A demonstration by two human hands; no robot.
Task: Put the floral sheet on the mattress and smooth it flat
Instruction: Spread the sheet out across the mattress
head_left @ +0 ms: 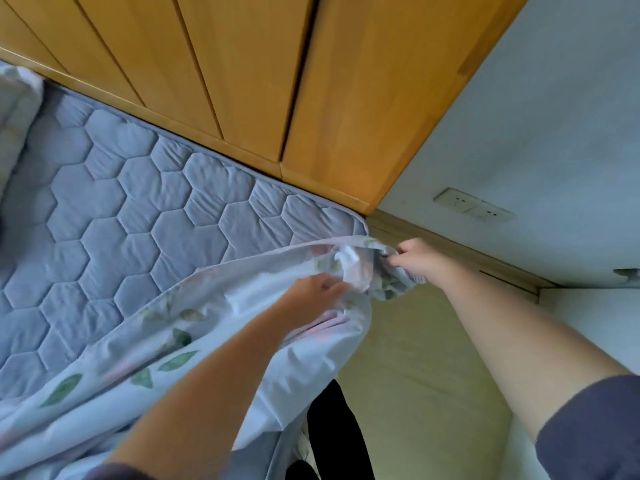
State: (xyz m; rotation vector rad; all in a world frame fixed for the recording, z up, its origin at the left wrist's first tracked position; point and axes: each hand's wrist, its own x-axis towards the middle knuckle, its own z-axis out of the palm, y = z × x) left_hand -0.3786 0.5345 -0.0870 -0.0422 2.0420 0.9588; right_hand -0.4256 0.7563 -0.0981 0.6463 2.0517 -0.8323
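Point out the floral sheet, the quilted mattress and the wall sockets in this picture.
floral sheet (pixel 180 344), head view, on its leaf-printed cloth.
mattress (pixel 138 209), head view, on its bare quilted top.
wall sockets (pixel 472 205), head view, on the white faceplates.

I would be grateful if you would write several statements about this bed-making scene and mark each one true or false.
1. The left hand and the right hand both grip the floral sheet. True.
2. The sheet already covers the whole mattress. False: most of the mattress top lies bare; the sheet lies only along its near side.
3. The right hand holds the sheet close to the mattress corner beside the wooden wardrobe. True.
4. The mattress top is quilted in squares. False: the stitching forms hexagons.
5. A wall socket sits on the wall beyond the right hand. True.
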